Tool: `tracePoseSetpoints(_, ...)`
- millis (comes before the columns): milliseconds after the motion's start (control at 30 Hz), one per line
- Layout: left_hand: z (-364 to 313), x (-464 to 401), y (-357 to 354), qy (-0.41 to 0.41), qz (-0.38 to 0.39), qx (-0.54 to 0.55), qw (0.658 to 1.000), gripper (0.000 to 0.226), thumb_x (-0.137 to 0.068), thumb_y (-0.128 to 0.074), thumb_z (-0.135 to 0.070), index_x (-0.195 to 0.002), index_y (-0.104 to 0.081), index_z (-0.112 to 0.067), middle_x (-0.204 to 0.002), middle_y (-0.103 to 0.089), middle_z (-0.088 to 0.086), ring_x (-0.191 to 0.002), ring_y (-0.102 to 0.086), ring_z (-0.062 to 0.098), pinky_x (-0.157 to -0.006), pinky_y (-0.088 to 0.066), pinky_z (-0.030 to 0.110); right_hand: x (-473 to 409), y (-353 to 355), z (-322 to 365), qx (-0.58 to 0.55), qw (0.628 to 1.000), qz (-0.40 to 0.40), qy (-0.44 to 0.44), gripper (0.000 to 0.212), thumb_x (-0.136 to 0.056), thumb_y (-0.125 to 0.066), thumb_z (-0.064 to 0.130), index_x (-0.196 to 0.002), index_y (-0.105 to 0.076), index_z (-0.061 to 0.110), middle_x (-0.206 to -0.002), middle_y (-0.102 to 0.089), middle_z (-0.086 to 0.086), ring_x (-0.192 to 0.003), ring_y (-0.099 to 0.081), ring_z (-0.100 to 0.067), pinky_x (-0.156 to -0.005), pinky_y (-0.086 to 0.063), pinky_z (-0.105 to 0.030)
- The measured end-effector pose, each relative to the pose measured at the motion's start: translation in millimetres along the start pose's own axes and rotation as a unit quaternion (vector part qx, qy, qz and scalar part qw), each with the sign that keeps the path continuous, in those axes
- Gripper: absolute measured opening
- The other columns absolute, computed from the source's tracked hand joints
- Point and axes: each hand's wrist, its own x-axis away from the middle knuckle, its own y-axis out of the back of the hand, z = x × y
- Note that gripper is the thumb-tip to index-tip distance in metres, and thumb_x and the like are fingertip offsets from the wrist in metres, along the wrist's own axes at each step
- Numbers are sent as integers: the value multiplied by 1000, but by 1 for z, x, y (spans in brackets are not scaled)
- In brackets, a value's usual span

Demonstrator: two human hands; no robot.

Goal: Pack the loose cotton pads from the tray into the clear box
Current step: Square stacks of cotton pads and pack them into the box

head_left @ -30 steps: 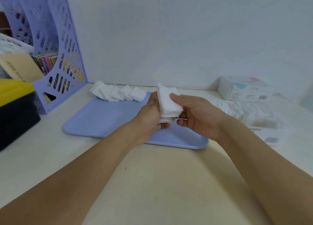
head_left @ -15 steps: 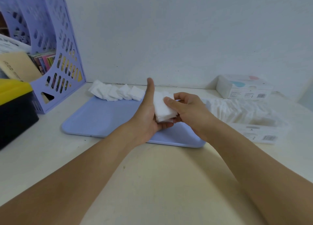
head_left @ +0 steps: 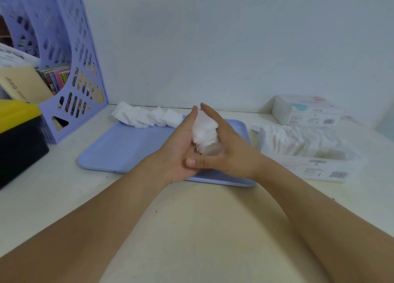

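A stack of white cotton pads [head_left: 204,133] is squeezed between my two palms above the lilac tray [head_left: 128,148]. My left hand [head_left: 181,146] presses its left side with straight fingers pointing away from me. My right hand [head_left: 234,152] presses the right side, fingers straight, its thumb lying across under the stack. A row of loose cotton pads [head_left: 147,117] lies along the tray's far left edge. The clear box [head_left: 319,167] stands right of the tray, largely filled with white pads [head_left: 298,140].
A white lidded pack [head_left: 307,112] sits behind the clear box near the wall. A lilac file holder [head_left: 70,69] with papers stands at the far left. In front of it is a black bin with a yellow lid [head_left: 19,137].
My right hand has let go of its pinch on the stack and straightened. Both hands now press the pads flat between the palms, a little lower over the tray.
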Motion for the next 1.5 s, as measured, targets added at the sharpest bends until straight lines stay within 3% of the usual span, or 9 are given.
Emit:
tracePoseSetpoints(100,0,2,-1,-7,-8,-60,998,44,-102,-47,-50,-123,-68,-17,-119,-73,6,-104,-71,20,-95,-54,36,0,9,2,4,1000,-26,12,110,-70,-92,32,-157,-25,29,-152,-43,11,-134,-45,0,-110,-40,-19)
tracePoseSetpoints(167,1,1,-2,-24,-40,-131,990,35,-103,-49,-41,-125,-66,-19,-117,-73,4,-93,-72,18,-78,-58,33,1,18,4,41,998,-28,35,106,-67,-94,26,-154,-33,28,-151,-42,18,-133,-42,7,-102,-35,-5)
tracePoseSetpoints(267,6,-2,-4,-52,-70,-215,973,30,-103,-54,-34,-129,-62,-22,-117,-73,3,-88,-71,18,-62,-54,30,2,24,3,134,989,-10,68,103,-66,-93,22,-151,-36,31,-146,-45,19,-129,-42,8,-98,-29,1)
tracePoseSetpoints(433,9,-3,-6,-60,-35,-267,961,28,-101,-54,-29,-124,-63,-17,-100,-71,4,-85,-67,17,-68,-53,32,-2,21,-1,183,978,-37,93,81,-67,-92,22,-138,-53,20,-127,-56,8,-105,-52,5,-88,-34,-1)
tracePoseSetpoints(567,1,-1,-3,-31,-6,-91,995,41,-97,-47,-54,-116,-67,-23,-108,-71,4,-92,-66,23,-77,-51,36,-3,22,-3,119,986,-77,89,68,-68,-91,14,-126,-56,24,-116,-59,14,-100,-52,10,-81,-38,-5)
tracePoseSetpoints(667,0,-3,0,-19,-22,-14,999,51,-103,-36,-54,-121,-67,-17,-114,-72,9,-92,-71,24,-80,-54,38,-4,21,-5,83,989,-86,83,74,-66,-92,13,-130,-56,24,-121,-60,15,-106,-55,2,-84,-40,-8)
tracePoseSetpoints(1000,3,-7,0,-70,-25,-76,994,47,-102,-46,-52,-130,-63,-19,-126,-71,10,-112,-68,24,-96,-56,42,-4,23,-7,65,987,-124,77,80,-62,-97,22,-130,-53,27,-120,-58,19,-108,-55,0,-84,-46,-11)
tracePoseSetpoints(1200,6,-9,-1,-90,-61,-109,988,36,-105,-48,-26,-133,-59,-7,-113,-71,14,-77,-71,16,-84,-60,40,-5,22,-9,84,987,-123,52,76,-61,-96,30,-120,-48,30,-106,-56,20,-94,-54,2,-75,-44,-9)
tracePoseSetpoints(1500,10,-14,2,-133,-88,-185,970,36,-103,-50,-13,-139,-46,-18,-113,-72,11,-93,-72,21,-79,-63,34,-5,26,-8,70,990,-118,28,66,-62,-95,37,-109,-51,24,-97,-57,14,-83,-51,-1,-67,-41,-10)
